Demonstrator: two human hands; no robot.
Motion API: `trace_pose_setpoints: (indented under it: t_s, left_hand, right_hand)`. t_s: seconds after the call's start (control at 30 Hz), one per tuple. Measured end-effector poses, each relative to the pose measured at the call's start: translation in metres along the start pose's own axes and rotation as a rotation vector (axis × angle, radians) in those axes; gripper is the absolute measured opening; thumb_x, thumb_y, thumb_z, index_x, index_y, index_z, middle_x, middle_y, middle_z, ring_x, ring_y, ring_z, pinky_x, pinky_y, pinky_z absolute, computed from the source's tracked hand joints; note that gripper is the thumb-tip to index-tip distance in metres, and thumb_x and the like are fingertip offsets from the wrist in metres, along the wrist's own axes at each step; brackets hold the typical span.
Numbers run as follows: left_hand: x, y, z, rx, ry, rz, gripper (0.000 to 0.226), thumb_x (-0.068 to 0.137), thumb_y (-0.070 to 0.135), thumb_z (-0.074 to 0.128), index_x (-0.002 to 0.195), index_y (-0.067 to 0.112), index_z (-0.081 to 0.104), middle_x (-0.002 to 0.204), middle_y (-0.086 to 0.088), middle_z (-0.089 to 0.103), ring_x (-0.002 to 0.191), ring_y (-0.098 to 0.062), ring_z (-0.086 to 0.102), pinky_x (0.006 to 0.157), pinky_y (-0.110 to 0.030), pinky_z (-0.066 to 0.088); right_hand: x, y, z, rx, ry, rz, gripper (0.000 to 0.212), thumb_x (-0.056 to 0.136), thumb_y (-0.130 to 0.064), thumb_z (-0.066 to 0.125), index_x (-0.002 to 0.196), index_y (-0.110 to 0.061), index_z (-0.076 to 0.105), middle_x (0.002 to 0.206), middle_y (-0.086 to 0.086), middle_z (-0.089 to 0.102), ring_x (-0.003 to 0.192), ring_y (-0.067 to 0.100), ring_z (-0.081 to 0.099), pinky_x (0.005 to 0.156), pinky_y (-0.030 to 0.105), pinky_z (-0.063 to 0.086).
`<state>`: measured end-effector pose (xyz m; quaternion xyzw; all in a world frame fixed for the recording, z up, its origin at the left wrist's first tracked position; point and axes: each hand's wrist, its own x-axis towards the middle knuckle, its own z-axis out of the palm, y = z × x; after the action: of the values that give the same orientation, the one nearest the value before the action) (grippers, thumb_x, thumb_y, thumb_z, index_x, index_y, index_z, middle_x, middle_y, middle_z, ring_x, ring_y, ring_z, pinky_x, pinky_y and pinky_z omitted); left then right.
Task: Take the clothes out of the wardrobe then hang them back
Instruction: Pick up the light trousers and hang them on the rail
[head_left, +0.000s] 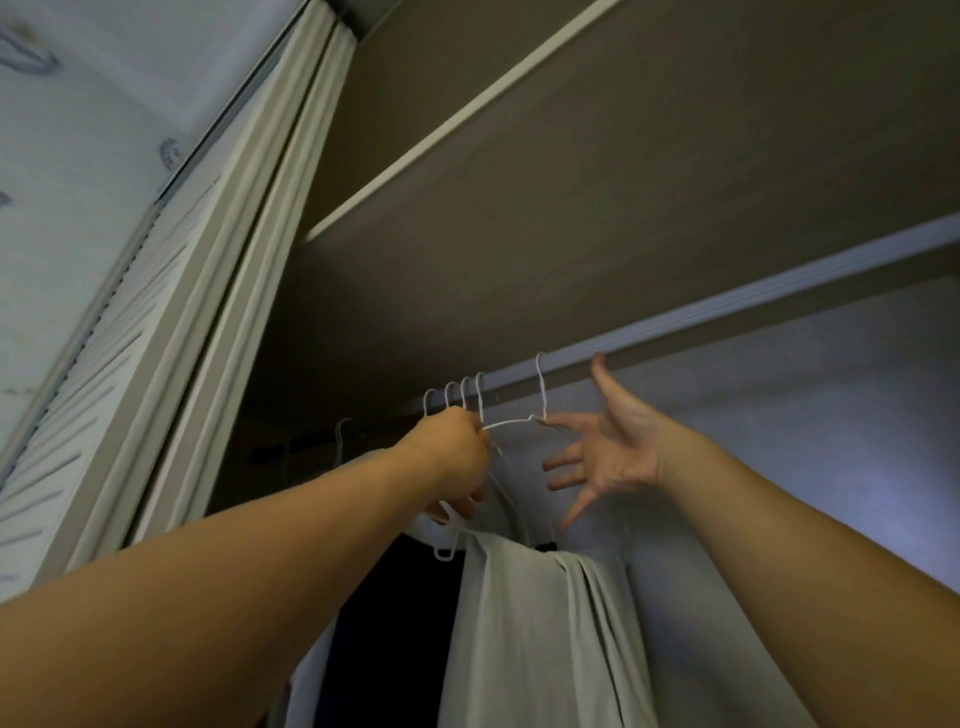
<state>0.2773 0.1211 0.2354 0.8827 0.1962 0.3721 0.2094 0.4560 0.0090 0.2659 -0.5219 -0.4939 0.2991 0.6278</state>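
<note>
The left hand (457, 457) grips a white hanger (511, 423) hooked on the rail (727, 306). The right hand (608, 452) is spread wide beside it, holding nothing. Four hooks (457, 397) crowd leftward, with open rail rightward; one pale garment (524, 634) and one dark garment (395, 603) hang below.

Six hangers (540, 387) on one rail (727, 307) — two garments (519, 629).

Hangers (509, 423) partly behind left hand (452, 457); garment (524, 634) cut below.
</note>
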Motion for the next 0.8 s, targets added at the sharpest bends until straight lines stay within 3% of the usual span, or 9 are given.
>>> trace_pose_setpoints:
  t_s: [0.1, 0.2, 0.3, 0.4, 0.47, 0.53, 0.6, 0.73, 0.8]
  left_hand:
    - [0.001, -0.005, -0.001, 0.001, 0.019, 0.006, 0.021, 0.105, 0.025, 0.041, 0.098, 0.016, 0.058, 0.095, -0.011, 0.072, 0.084, -0.024, 0.073, 0.08, -0.044, 0.061]
    - [0.001, -0.012, -0.004, 0.014, 0.01, 0.017, 0.019, 0.105, 0.026, 0.041, 0.098, 0.017, 0.056, 0.096, -0.012, 0.071, 0.083, -0.025, 0.073, 0.081, -0.045, 0.061]
    - [0.002, -0.016, -0.003, 0.03, 0.015, 0.062, 0.021, 0.106, 0.026, 0.039, 0.094, 0.019, 0.055, 0.094, -0.012, 0.07, 0.08, -0.025, 0.073, 0.079, -0.045, 0.061]
    - [0.003, -0.019, -0.003, 0.08, 0.028, 0.124, 0.016, 0.105, 0.025, 0.04, 0.098, 0.022, 0.054, 0.096, -0.01, 0.068, 0.076, -0.023, 0.072, 0.07, -0.037, 0.063]
    - [0.004, -0.021, -0.004, 0.207, 0.066, 0.22, 0.013, 0.106, 0.024, 0.04, 0.109, 0.024, 0.053, 0.099, -0.007, 0.066, 0.079, -0.022, 0.07, 0.067, -0.033, 0.061]
    - [0.003, -0.025, -0.006, 0.368, 0.119, 0.317, 0.02, 0.105, 0.021, 0.039, 0.12, 0.024, 0.051, 0.105, -0.005, 0.065, 0.087, -0.021, 0.066, 0.078, -0.035, 0.058]
    - [0.002, -0.028, -0.008, 0.47, 0.129, 0.359, 0.036, 0.101, 0.013, 0.041, 0.134, 0.026, 0.047, 0.118, -0.004, 0.063, 0.1, -0.021, 0.062, 0.089, -0.037, 0.054]
    - [0.0, -0.034, -0.012, 0.588, 0.092, 0.353, 0.063, 0.097, 0.009, 0.045, 0.153, 0.031, 0.027, 0.136, -0.006, 0.056, 0.102, -0.022, 0.055, 0.089, -0.037, 0.05]
    - [-0.001, -0.039, -0.015, 0.705, 0.126, 0.335, 0.068, 0.096, 0.013, 0.049, 0.155, 0.033, 0.022, 0.153, -0.004, 0.04, 0.131, -0.028, 0.041, 0.108, -0.046, 0.037]
  right_hand:
    - [0.004, 0.006, -0.008, 0.033, -0.037, -0.022, 0.103, 0.068, -0.09, 0.042, 0.148, -0.025, 0.039, 0.156, 0.028, 0.02, 0.143, 0.049, 0.02, 0.084, 0.084, 0.031]
    - [0.006, 0.012, -0.017, 0.107, -0.004, -0.088, 0.085, 0.08, -0.074, 0.049, 0.136, -0.01, 0.05, 0.143, 0.024, 0.046, 0.131, 0.045, 0.045, 0.084, 0.077, 0.041]
    - [0.008, 0.016, -0.024, 0.059, 0.242, -0.199, 0.057, 0.093, -0.056, 0.049, 0.12, -0.007, 0.059, 0.13, 0.016, 0.062, 0.11, 0.032, 0.064, 0.084, 0.058, 0.051]
    - [0.01, 0.017, -0.022, -0.133, 0.483, -0.337, 0.042, 0.098, -0.044, 0.048, 0.116, -0.01, 0.062, 0.123, 0.011, 0.066, 0.093, 0.022, 0.065, 0.079, 0.04, 0.05]
    - [0.016, 0.017, -0.013, -0.326, 0.625, -0.476, 0.037, 0.099, -0.037, 0.049, 0.122, -0.01, 0.062, 0.126, 0.01, 0.064, 0.096, 0.019, 0.061, 0.081, 0.037, 0.049]
    - [0.024, 0.021, -0.004, -0.591, 0.697, -0.589, 0.046, 0.1, -0.036, 0.05, 0.137, -0.01, 0.052, 0.142, 0.009, 0.053, 0.12, 0.022, 0.053, 0.1, 0.038, 0.041]
    - [0.037, 0.027, 0.007, -0.733, 0.612, -0.59, 0.063, 0.1, -0.046, 0.045, 0.151, -0.012, 0.033, 0.157, 0.004, 0.033, 0.143, 0.021, 0.032, 0.113, 0.033, 0.024]
    - [0.066, 0.043, 0.031, -0.708, 0.539, -0.496, 0.097, 0.083, -0.078, 0.041, 0.156, -0.02, 0.015, 0.161, 0.002, 0.023, 0.147, 0.025, 0.023, 0.118, 0.043, 0.022]
    - [0.08, 0.048, 0.037, -0.71, 0.558, -0.473, 0.123, 0.058, -0.098, 0.04, 0.155, -0.027, 0.015, 0.16, 0.001, 0.027, 0.146, 0.026, 0.027, 0.116, 0.051, 0.027]
